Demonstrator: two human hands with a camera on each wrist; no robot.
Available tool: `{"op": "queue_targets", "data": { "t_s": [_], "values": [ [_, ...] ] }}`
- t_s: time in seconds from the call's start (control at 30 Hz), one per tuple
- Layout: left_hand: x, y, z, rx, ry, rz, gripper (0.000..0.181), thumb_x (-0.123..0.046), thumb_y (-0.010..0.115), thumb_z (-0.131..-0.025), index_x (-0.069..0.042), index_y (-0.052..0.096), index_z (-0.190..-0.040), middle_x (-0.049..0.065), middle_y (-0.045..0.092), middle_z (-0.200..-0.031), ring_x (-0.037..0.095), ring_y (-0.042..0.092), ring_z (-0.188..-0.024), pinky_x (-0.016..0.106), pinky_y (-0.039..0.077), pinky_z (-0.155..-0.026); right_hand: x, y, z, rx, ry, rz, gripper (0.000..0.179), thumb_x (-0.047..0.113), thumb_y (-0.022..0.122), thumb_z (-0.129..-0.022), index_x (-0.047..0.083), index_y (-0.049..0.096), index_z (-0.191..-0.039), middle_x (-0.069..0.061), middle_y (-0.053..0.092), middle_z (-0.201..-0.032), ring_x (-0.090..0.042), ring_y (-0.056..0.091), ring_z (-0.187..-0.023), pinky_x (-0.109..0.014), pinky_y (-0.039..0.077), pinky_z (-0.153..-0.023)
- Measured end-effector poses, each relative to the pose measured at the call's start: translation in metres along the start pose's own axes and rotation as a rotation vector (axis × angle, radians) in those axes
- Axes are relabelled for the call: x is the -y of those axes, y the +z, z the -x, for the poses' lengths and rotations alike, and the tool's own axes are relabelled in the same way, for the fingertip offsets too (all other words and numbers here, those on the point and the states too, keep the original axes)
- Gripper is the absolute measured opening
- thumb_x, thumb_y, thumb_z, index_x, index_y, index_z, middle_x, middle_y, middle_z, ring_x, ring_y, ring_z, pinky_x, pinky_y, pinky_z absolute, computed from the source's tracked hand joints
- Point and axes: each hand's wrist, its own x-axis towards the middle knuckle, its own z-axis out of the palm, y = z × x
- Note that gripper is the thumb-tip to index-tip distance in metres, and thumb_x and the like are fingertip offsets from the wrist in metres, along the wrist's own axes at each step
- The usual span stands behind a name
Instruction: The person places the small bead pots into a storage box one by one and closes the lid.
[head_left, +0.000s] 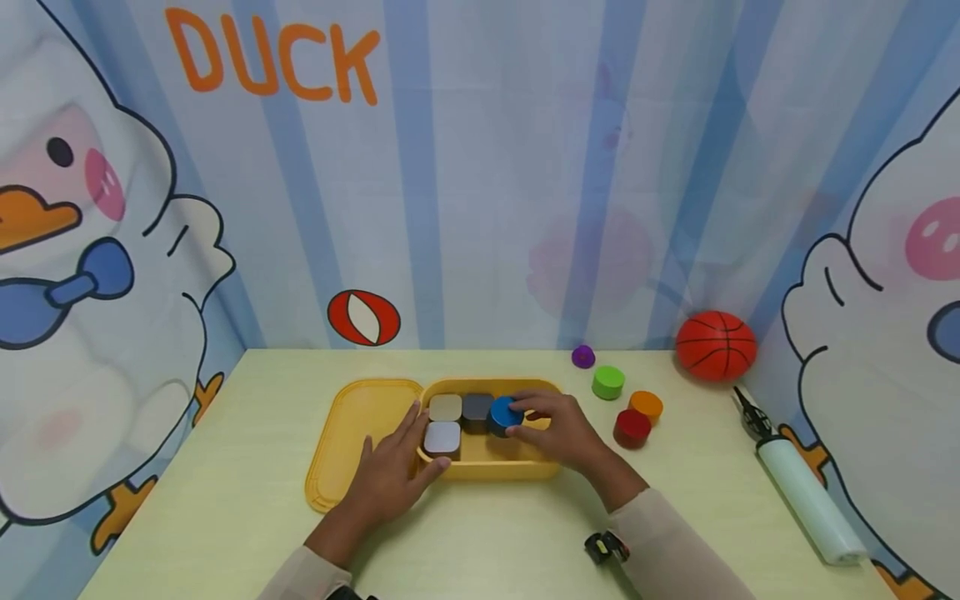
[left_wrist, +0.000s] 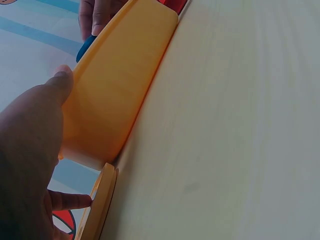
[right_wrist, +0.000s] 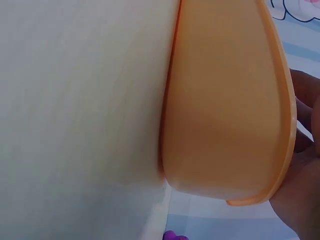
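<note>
A yellow box [head_left: 495, 470] holds a beige block [head_left: 446, 407], a dark grey block [head_left: 477, 413] and a pale lilac block [head_left: 442, 438] on its left side. Between the thumb and fingers of my right hand [head_left: 558, 425] is a blue round block [head_left: 504, 415], inside the box beside the dark grey one. My left hand [head_left: 390, 475] lies at the box's left end, fingers extended, its thumb touching the front rim. Under that hand's outer side is the yellow lid [head_left: 330, 467], flat on the table. In the right wrist view the box wall hides the blue block.
Right of the box lie a purple piece [head_left: 582, 357] and round green [head_left: 608, 382], orange [head_left: 647, 406] and red [head_left: 632, 428] blocks. Farther right are a small basketball [head_left: 716, 346] and a pale hand pump [head_left: 810, 500]. A printed curtain [head_left: 495, 183] hangs behind the table.
</note>
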Motion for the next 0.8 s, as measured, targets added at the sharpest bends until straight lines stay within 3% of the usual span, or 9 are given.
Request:
{"op": "queue_targets", "data": {
  "t_s": [0.33,0.8],
  "values": [
    [0.000,0.000,0.002,-0.005,-0.002,0.005,0.084,-0.065,0.052,-0.109,-0.018,0.030,-0.175,-0.001,0.019,-0.185,0.038,0.045,-0.160,0.089,0.020,-0.121,0.001,0.004,-0.008,0.176,0.025,-0.009,0.034,0.015,0.087,-0.095,0.000,0.081,-0.125,-0.019,0.076,-0.137,-0.039,0.074,-0.123,-0.055,0.064,-0.101],
    [-0.002,-0.002,0.002,-0.004,0.003,0.005,0.083,-0.064,0.053,-0.110,-0.016,0.031,-0.174,0.000,0.019,-0.185,0.039,0.046,-0.160,0.090,0.021,-0.120,0.006,0.010,-0.017,0.285,0.027,0.025,0.034,0.023,0.088,-0.095,0.010,0.083,-0.127,-0.009,0.079,-0.135,-0.030,0.076,-0.120,-0.048,0.065,-0.100]
  ]
}}
